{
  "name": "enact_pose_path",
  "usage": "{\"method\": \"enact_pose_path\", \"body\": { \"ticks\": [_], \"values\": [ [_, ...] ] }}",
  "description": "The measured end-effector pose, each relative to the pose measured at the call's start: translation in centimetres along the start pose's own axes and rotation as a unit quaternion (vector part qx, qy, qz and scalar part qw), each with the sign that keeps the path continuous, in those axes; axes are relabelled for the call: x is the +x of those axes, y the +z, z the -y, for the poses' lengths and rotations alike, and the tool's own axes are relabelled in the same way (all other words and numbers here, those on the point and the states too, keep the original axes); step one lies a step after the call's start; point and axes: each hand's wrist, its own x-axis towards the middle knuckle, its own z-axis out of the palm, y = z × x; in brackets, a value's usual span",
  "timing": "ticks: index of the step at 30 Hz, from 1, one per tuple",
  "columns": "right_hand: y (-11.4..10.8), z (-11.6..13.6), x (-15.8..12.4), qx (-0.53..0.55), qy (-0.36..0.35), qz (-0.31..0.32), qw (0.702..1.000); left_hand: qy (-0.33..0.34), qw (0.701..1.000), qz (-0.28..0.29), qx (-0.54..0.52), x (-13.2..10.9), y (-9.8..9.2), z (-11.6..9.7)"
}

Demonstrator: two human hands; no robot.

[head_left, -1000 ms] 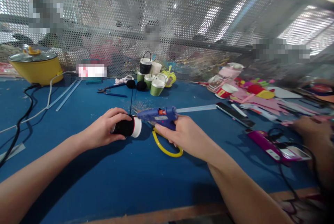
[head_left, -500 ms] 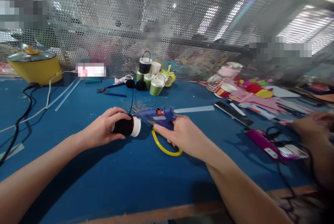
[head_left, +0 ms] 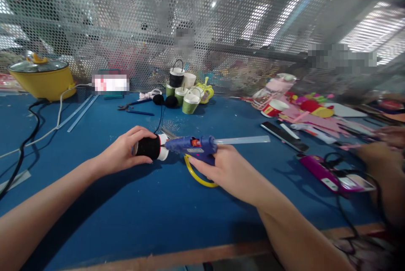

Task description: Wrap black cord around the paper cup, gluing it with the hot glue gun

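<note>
My left hand (head_left: 125,153) is wrapped round a small black paper cup (head_left: 149,147) with a white rim, held on its side just above the blue table (head_left: 133,220). In my right hand (head_left: 226,165) is a blue hot glue gun (head_left: 193,146), fingers closed on its grip. Its nozzle points left and touches the cup's white rim. A clear glue stick (head_left: 242,140) juts from the back of the gun. A yellow cable (head_left: 198,176) loops under it.
Finished small cups (head_left: 183,89) stand at the back centre by black pompoms (head_left: 166,101) and pliers (head_left: 136,108). A yellow cooker (head_left: 41,77) sits far left with cords. Craft scraps (head_left: 303,113) and a pink tool (head_left: 329,174) lie right, near another person's hand (head_left: 379,157).
The glue gun has levelled out and its nozzle has closed in on the cup's rim. My left hand has turned the cup slightly. The view has shifted a little.
</note>
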Motion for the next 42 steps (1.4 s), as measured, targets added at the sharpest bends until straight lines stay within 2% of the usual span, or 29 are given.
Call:
{"method": "enact_pose_path", "body": {
  "ticks": [13, 19, 37, 42],
  "values": [
    [0.1, 0.3, -0.1, -0.012, -0.005, 0.008, 1.000, -0.027, 1.000, -0.001, 0.000, 0.0, -0.1, -0.1],
    [0.2, 0.1, 0.0, -0.015, -0.015, -0.007, 1.000, -0.017, 1.000, -0.005, -0.001, 0.0, 0.0, 0.1],
    [0.0, 0.6, 1.7, -0.007, 0.043, -0.027, 0.999, 0.028, 1.000, -0.009, 0.000, -0.1, 0.3, 0.1],
    [0.2, 0.1, 2.3, 0.036, 0.070, -0.003, 0.997, 0.040, 0.999, 0.002, 0.014, 0.0, 0.4, 0.0]
  ]
}}
